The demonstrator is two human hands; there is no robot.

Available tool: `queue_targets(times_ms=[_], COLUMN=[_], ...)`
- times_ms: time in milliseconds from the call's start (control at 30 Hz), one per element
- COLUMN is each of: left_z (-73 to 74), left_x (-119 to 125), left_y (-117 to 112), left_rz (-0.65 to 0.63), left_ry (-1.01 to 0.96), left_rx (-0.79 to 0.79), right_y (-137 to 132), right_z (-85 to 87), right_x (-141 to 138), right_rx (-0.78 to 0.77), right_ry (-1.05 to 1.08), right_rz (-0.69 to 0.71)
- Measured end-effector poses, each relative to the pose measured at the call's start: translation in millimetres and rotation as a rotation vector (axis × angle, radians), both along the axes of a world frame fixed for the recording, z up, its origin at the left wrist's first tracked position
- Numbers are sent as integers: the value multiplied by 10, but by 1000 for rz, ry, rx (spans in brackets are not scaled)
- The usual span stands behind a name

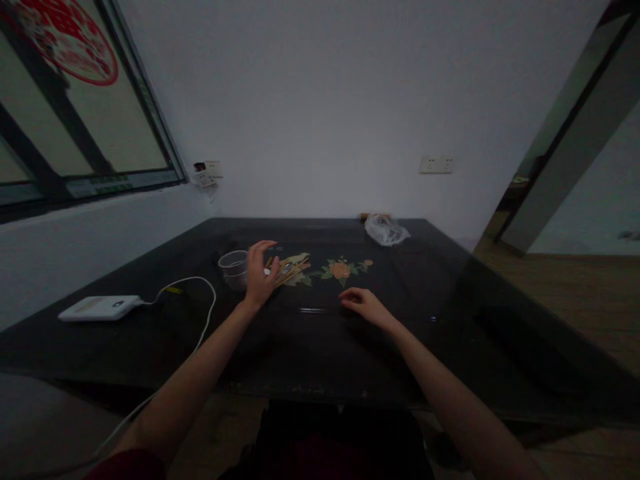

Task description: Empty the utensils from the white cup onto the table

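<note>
My left hand [259, 275] is raised on the dark table [150, 333], fingers spread and upright, between a clear plastic cup [233, 268] on its left and a bundle of thin wooden sticks [289, 268] on its right. It holds nothing. A small light object lies by the sticks, partly hidden behind my fingers. My right hand [364, 305] rests palm down on the table, fingers loosely curled, just below a painted orange flower [341, 270] on the tabletop. A short dark bar [313, 310] lies between my hands.
A white flat device [100, 307] with a white cable [200, 293] sits at the table's left. A crumpled clear plastic bag [386, 230] lies at the far edge by the wall. A window is at the left, a doorway at the right.
</note>
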State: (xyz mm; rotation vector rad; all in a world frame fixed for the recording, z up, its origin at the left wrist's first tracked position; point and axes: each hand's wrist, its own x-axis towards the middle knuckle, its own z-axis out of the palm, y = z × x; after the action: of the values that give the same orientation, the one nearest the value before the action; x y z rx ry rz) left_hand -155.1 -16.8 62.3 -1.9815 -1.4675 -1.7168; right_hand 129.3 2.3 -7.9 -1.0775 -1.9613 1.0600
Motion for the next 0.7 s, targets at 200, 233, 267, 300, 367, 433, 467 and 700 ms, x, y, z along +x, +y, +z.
queue_targets(times_ms=[200, 233, 267, 300, 367, 433, 467, 700], left_z=[-288, -373, -457, -536, -660, -729, -745, -749], left_x=[1118, 1237, 1325, 1381, 1413, 1375, 1349, 1363], left_y=[135, 140, 145, 150, 171, 204, 221, 226], left_rz=[-472, -527, -559, -566, -540, -542, -555, -757], left_ry=[-660, -779, -858, -903, -880, -780, -751, -801], left_rx=[-500, -595, -660, -673, -630, -590, -598, -760], right_y=[10, 15, 21, 27, 37, 38, 36, -30], right_z=[2, 1, -2, -5, -13, -13, -9, 77], right_x=[-12, -13, -13, -13, -14, -19, -23, -52], right_rx=[15, 17, 20, 20, 15, 9, 11, 19], right_ry=[119, 145, 167, 185, 212, 237, 248, 346], right_rz=[-78, -104, -132, -157, -192, -210, -216, -160])
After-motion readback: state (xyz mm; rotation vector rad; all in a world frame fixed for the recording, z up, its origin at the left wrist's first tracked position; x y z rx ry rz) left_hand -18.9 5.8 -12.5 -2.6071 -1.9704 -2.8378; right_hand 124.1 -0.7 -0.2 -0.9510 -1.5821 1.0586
